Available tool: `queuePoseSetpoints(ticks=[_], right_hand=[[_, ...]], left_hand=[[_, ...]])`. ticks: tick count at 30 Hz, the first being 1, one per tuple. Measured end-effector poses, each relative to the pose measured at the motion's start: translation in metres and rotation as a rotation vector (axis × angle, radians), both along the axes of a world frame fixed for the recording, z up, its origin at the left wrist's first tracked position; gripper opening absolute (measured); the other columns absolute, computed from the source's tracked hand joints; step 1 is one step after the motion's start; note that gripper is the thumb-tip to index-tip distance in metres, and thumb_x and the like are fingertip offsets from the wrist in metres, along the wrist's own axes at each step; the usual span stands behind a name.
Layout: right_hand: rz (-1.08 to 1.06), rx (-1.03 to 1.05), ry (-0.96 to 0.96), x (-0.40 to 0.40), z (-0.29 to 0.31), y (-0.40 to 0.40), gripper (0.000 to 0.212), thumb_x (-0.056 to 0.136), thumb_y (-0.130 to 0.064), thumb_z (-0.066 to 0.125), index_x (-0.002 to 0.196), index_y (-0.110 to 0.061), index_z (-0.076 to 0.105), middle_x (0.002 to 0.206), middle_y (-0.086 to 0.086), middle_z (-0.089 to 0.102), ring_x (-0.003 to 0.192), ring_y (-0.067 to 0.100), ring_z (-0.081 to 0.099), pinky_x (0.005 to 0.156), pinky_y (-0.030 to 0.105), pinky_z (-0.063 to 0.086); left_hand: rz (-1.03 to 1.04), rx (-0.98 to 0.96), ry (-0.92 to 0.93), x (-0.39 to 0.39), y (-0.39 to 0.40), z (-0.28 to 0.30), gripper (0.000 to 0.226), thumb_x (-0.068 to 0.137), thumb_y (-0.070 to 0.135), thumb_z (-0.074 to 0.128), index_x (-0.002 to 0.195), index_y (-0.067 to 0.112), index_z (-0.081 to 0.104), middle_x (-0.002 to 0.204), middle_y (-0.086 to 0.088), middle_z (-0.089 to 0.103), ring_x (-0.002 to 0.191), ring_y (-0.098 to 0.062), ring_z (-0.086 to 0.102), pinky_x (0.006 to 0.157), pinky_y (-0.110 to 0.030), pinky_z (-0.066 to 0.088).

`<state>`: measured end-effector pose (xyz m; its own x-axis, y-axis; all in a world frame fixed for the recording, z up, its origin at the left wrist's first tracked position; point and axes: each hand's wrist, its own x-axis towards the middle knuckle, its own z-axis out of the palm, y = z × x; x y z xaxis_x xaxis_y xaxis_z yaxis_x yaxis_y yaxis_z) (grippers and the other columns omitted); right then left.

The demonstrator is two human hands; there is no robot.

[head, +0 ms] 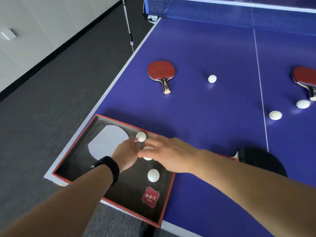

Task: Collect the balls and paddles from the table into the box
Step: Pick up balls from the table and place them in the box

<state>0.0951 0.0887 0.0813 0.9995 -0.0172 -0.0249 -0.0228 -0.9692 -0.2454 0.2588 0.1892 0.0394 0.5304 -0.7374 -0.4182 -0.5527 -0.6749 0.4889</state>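
Observation:
A black box with a red rim (109, 200) sits on the near left corner of the blue table (213, 117). Both my hands are over it. My left hand (125, 155), with a black watch, is open, and a white ball (141, 136) lies just past its fingertips by the far wall. My right hand (165, 153) has its thumb and fingers around a second white ball (148, 158). A third ball (153, 175) rests on the box floor. On the table lie a red paddle (160, 71), another red paddle (306, 77), a black paddle (261, 162) and three balls (212, 78) (275, 115) (302, 104).
The net (230, 12) crosses the far end of the table. A thin metal pole (128, 29) stands on the dark floor left of the table. The box floor has a white paddle-shaped patch (106, 141) and a red label (150, 197).

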Motion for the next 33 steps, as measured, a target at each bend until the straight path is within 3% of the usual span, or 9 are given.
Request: queuePoseSetpoints(ticks=[4, 9, 13, 18, 22, 26, 29, 31, 33], right_hand=[[0.339, -0.030, 0.045, -0.014, -0.034, 0.054, 0.037, 0.084, -0.005, 0.058, 0.117, -0.021, 0.056, 0.097, 0.007, 0.050, 0.087, 0.026, 0.049, 0.054, 0.038, 0.049], [0.356, -0.033, 0.178, -0.045, -0.062, 0.076, 0.037, 0.085, -0.008, 0.059, 0.119, -0.021, 0.052, 0.103, 0.007, 0.050, 0.091, 0.025, 0.050, 0.066, 0.042, 0.050], [0.311, -0.014, 0.186, -0.047, -0.062, 0.072, 0.043, 0.086, -0.008, 0.057, 0.125, -0.022, 0.049, 0.114, 0.010, 0.048, 0.104, 0.030, 0.049, 0.075, 0.049, 0.050], [0.293, -0.028, 0.152, -0.051, -0.055, 0.069, 0.058, 0.081, -0.008, 0.062, 0.134, -0.022, 0.044, 0.125, 0.011, 0.048, 0.113, 0.029, 0.046, 0.084, 0.047, 0.048], [0.093, 0.071, 0.017, -0.063, -0.044, 0.048, 0.033, 0.087, -0.006, 0.053, 0.118, -0.016, 0.058, 0.100, 0.003, 0.062, 0.091, 0.024, 0.052, 0.078, 0.037, 0.049], [-0.443, 0.089, -0.102, -0.101, -0.043, -0.008, 0.027, 0.087, -0.016, 0.047, 0.108, -0.022, 0.063, 0.098, -0.004, 0.062, 0.091, 0.022, 0.059, 0.071, 0.038, 0.053], [-0.775, 0.002, 0.233, -0.142, -0.041, -0.061, 0.047, 0.089, -0.038, 0.055, 0.135, -0.028, 0.049, 0.128, -0.003, 0.054, 0.120, 0.024, 0.051, 0.093, 0.038, 0.048], [-0.834, -0.031, 0.429, -0.165, -0.040, -0.081, 0.067, 0.085, -0.051, 0.057, 0.145, -0.028, 0.036, 0.141, -0.001, 0.046, 0.128, 0.025, 0.045, 0.101, 0.039, 0.043], [-0.792, -0.058, 0.535, -0.177, -0.043, -0.083, 0.071, 0.084, -0.052, 0.057, 0.146, -0.027, 0.033, 0.141, 0.001, 0.045, 0.127, 0.026, 0.045, 0.102, 0.040, 0.042]], left_hand=[[0.035, -0.139, 0.006, 0.014, -0.006, -0.022, 0.050, 0.096, 0.039, 0.042, 0.145, 0.035, 0.035, 0.137, -0.008, 0.044, 0.115, -0.029, 0.055, 0.098, -0.038, 0.043], [-0.118, -0.200, -0.269, -0.016, -0.002, -0.054, 0.049, 0.097, 0.047, 0.032, 0.144, 0.037, 0.035, 0.140, 0.001, 0.046, 0.129, -0.027, 0.042, 0.108, -0.048, 0.033], [-0.099, -0.351, 0.030, -0.043, -0.002, -0.064, 0.047, 0.103, 0.040, 0.024, 0.149, 0.034, 0.029, 0.160, 0.003, 0.025, 0.149, -0.015, 0.014, 0.122, -0.042, 0.005], [-0.086, -0.385, 0.147, -0.061, -0.004, -0.051, 0.044, 0.103, 0.038, 0.030, 0.142, 0.027, 0.046, 0.157, 0.005, 0.033, 0.145, -0.010, 0.028, 0.120, -0.033, 0.021], [-0.084, -0.384, 0.196, -0.075, 0.000, -0.044, 0.043, 0.103, 0.033, 0.032, 0.142, 0.023, 0.046, 0.155, 0.004, 0.037, 0.142, -0.006, 0.032, 0.111, -0.015, 0.022], [-0.108, -0.357, 0.239, -0.091, 0.003, -0.038, 0.045, 0.103, 0.036, 0.031, 0.144, 0.022, 0.043, 0.155, 0.006, 0.037, 0.142, -0.004, 0.031, 0.109, -0.012, 0.021], [-0.151, -0.347, 0.207, -0.095, 0.002, -0.039, 0.046, 0.101, 0.038, 0.032, 0.144, 0.022, 0.043, 0.152, 0.005, 0.041, 0.140, -0.006, 0.036, 0.113, -0.019, 0.027], [-0.145, -0.337, 0.205, -0.095, 0.001, -0.039, 0.050, 0.100, 0.042, 0.031, 0.144, 0.020, 0.043, 0.152, 0.004, 0.043, 0.139, -0.008, 0.037, 0.115, -0.026, 0.030], [-0.145, -0.339, 0.192, -0.096, 0.001, -0.039, 0.060, 0.097, 0.055, 0.028, 0.144, 0.021, 0.043, 0.150, 0.004, 0.046, 0.137, -0.009, 0.041, 0.113, -0.031, 0.034]])
